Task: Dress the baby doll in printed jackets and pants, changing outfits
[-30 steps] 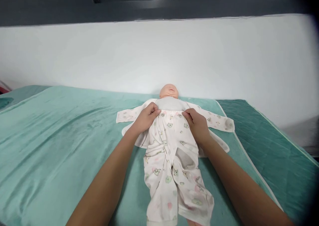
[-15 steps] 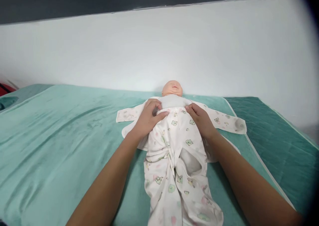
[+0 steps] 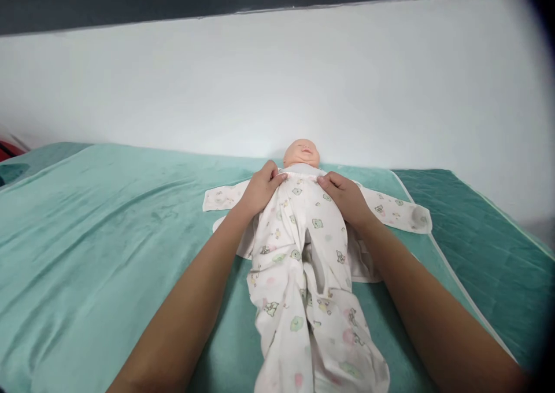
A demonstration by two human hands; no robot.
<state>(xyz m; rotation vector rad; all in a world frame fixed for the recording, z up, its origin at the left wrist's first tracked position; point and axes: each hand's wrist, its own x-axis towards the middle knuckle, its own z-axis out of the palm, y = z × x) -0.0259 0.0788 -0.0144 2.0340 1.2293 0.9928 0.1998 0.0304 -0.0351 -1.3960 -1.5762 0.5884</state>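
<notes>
A baby doll [image 3: 302, 152] lies on its back on a green blanket [image 3: 108, 219], head toward the wall. White printed trousers [image 3: 303, 248] cover its legs and belly. My left hand [image 3: 260, 189] is closed on the left side of the trousers' waistband, high on the doll's chest. My right hand [image 3: 344, 198] is closed on the right side of the same waistband. An open white printed top [image 3: 392, 211] lies spread under the doll, sleeves out to both sides.
A white wall [image 3: 277, 81] rises right behind the doll's head, with a dark band above it. A darker green quilted pad [image 3: 485, 248] shows at the right beside the blanket. Something red shows at the far left edge.
Both hands have moved toward the doll's head, drawing the waistband from the belly up to the chest. The grey torso is now nearly covered.
</notes>
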